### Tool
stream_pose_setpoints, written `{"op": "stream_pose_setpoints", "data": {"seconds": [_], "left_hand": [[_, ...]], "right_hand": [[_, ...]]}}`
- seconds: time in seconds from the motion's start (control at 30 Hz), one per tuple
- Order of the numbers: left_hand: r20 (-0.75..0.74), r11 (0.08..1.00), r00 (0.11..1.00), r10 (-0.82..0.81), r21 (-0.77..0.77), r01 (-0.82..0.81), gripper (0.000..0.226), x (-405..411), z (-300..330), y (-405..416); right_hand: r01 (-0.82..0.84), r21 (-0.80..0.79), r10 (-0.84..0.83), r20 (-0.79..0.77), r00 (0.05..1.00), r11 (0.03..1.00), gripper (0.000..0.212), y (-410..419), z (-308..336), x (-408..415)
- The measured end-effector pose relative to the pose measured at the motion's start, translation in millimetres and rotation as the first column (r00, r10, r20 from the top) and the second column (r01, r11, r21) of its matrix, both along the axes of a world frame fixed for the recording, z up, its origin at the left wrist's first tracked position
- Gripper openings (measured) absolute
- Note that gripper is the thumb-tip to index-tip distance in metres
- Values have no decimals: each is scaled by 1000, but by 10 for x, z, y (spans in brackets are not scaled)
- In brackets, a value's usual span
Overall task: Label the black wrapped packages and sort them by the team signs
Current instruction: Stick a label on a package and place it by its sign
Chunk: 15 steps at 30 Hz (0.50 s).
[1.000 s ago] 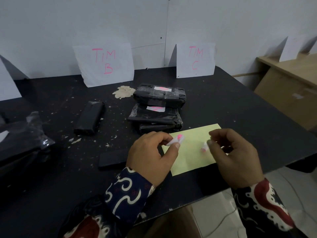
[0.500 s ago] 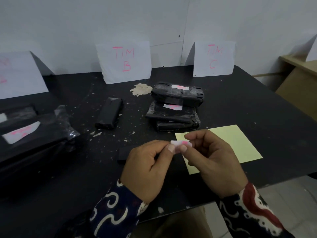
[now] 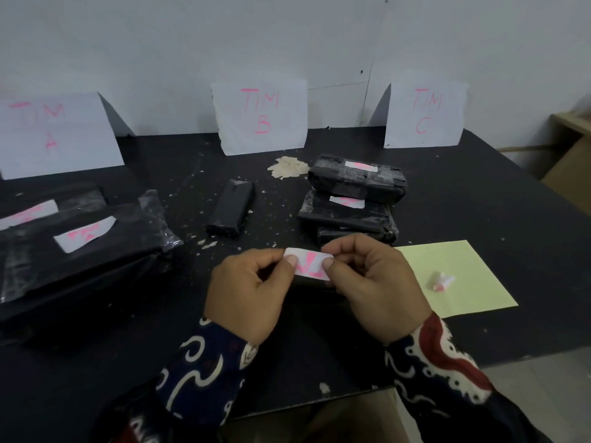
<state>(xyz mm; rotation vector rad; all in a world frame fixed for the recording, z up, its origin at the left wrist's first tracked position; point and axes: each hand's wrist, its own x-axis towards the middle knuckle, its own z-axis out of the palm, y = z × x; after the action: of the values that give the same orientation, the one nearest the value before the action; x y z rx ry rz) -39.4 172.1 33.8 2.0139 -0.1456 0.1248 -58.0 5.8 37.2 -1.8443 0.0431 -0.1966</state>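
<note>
My left hand (image 3: 248, 290) and my right hand (image 3: 372, 282) pinch the two ends of a white label (image 3: 308, 263) with pink writing, stretched flat just above a small black package (image 3: 315, 284) that is mostly hidden under the hands. Three signs lean on the wall: TIM A (image 3: 54, 135), TIM B (image 3: 260, 116), TIM C (image 3: 425, 115). Two labelled black packages (image 3: 64, 247) lie at the left below TIM A. A stack of labelled black packages (image 3: 351, 203) sits between TIM B and TIM C. One unlabelled black package (image 3: 232, 207) lies below TIM B.
A pale yellow sheet (image 3: 454, 276) lies right of my hands with a crumpled backing scrap (image 3: 441, 281) on it. A heap of paper peelings (image 3: 287, 167) sits near TIM B, and flecks litter the black table (image 3: 479, 203). A wooden desk (image 3: 572, 155) stands at the far right.
The hands came together and spread the label flat between them. The crumpled scrap left my right hand and now lies on the yellow sheet. The view swung left, showing TIM A.
</note>
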Motion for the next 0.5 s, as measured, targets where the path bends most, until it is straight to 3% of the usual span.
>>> {"op": "stream_pose_setpoints", "data": {"seconds": [0.2,0.27,0.37,0.5], "left_hand": [[-19,967,999,27,-252,-31,24,118,84,74],[-45,951,999,1,-307,-15,35,142,97,85],[20,969,999,-41,-242,45,52,149,71,99],[153,986,977,-151,-51,160,71,144,100,97]], "right_hand": [[-46,-15,45,-73,996,999,13,196,20,50],[-53,-111,45,-72,996,992,16,214,-1,43],[11,-208,-11,0,1000,978,9,215,-7,40],[63,-275,-22,149,989,959,42,166,33,60]]}}
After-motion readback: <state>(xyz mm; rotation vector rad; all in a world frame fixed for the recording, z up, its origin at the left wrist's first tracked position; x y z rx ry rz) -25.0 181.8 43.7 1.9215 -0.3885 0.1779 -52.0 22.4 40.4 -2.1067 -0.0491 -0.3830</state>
